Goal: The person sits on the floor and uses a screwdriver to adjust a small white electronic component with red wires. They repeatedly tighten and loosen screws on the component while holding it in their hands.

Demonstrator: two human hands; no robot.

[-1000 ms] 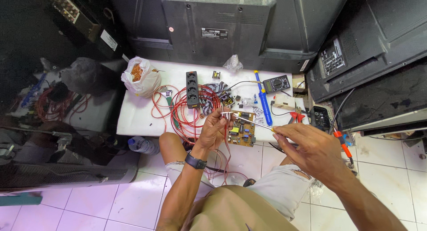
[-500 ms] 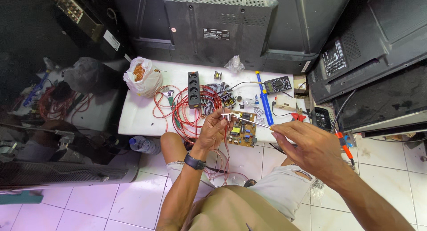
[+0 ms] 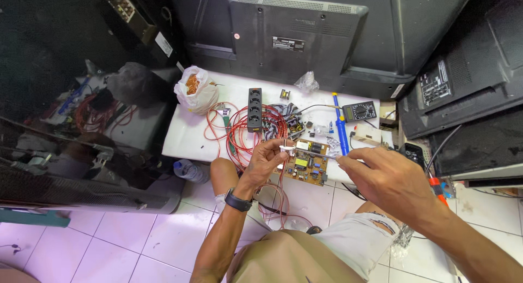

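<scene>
My left hand, with a black watch on the wrist, pinches the white end of a thin rod-like tool just above a yellow-brown circuit board. That board lies at the front edge of a low white table. My right hand grips the rod's other end with its fingertips, to the right of the board. Whether the rod touches the board I cannot tell. My knees are below the hands.
On the table are tangled red wires, a black power strip, a blue pen-shaped tool, a dark multimeter and a white bag. Television backs stand behind and at right. A plastic bottle lies on the tiled floor.
Both hands stay over the circuit board in nearly the same pose. The view has shifted slightly; the right hand sits a little closer to the board.
</scene>
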